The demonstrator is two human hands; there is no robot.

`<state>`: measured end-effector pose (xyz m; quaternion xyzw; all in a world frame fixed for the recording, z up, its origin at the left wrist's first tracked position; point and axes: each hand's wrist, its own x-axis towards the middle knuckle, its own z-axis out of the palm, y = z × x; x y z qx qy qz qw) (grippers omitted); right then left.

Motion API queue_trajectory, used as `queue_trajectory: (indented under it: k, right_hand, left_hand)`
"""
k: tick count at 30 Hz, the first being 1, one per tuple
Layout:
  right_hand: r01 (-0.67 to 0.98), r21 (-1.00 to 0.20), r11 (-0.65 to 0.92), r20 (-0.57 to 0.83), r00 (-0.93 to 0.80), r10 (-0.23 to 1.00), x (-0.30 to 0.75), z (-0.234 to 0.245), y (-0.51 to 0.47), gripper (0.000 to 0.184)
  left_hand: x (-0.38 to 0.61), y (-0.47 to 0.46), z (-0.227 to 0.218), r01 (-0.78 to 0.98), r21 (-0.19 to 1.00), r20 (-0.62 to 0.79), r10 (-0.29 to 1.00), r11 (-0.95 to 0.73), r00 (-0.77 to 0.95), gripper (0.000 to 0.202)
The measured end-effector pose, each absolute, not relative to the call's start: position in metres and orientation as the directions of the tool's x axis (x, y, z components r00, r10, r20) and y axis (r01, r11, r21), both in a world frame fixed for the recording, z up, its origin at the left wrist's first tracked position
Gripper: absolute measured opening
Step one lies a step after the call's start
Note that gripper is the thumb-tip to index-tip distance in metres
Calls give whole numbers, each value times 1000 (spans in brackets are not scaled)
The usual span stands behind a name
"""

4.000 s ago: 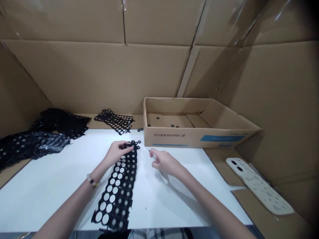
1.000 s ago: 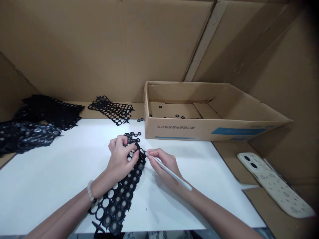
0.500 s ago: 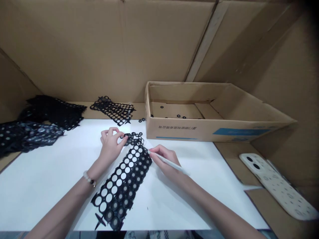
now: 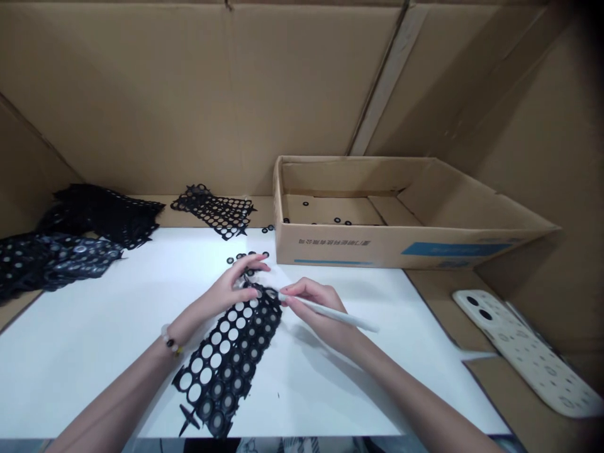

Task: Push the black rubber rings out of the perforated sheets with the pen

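A black perforated sheet of rings (image 4: 225, 371) lies lengthwise on the white board, its round holes partly filled with grey discs. My left hand (image 4: 231, 288) rests at the sheet's far end with its fingers apart, close to several loose small black rings (image 4: 248, 257). My right hand (image 4: 311, 308) is closed around a slim white stylus (image 4: 333, 316), and the stylus tip touches or nearly touches the sheet's upper right edge. I cannot tell exactly where the tip ends.
An open cardboard box (image 4: 377, 245) with small black rings inside stands beyond the board. Piles of black sheets (image 4: 99, 214) lie at the left, another sheet (image 4: 214, 214) at the far edge. A cream perforated phone-shaped plate (image 4: 523, 352) lies at the right.
My left hand has moved right from beside the loose rings onto the sheet's far end. The stylus in my right hand now lies flatter and points further left.
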<state>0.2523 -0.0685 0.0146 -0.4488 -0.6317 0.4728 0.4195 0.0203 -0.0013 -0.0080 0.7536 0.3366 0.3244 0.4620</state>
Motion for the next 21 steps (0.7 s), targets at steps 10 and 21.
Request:
queue_trajectory:
  k: [10, 21]
  right_hand:
    - [299, -923, 241, 213, -123, 969, 258, 17, -62, 13]
    - [365, -758, 540, 511, -181, 840, 254, 15, -65, 8]
  left_hand:
    - [42, -17, 2, 370, 907, 57, 929, -202, 367, 29]
    - [49, -25, -1, 316, 944, -18, 945, -92, 328, 25]
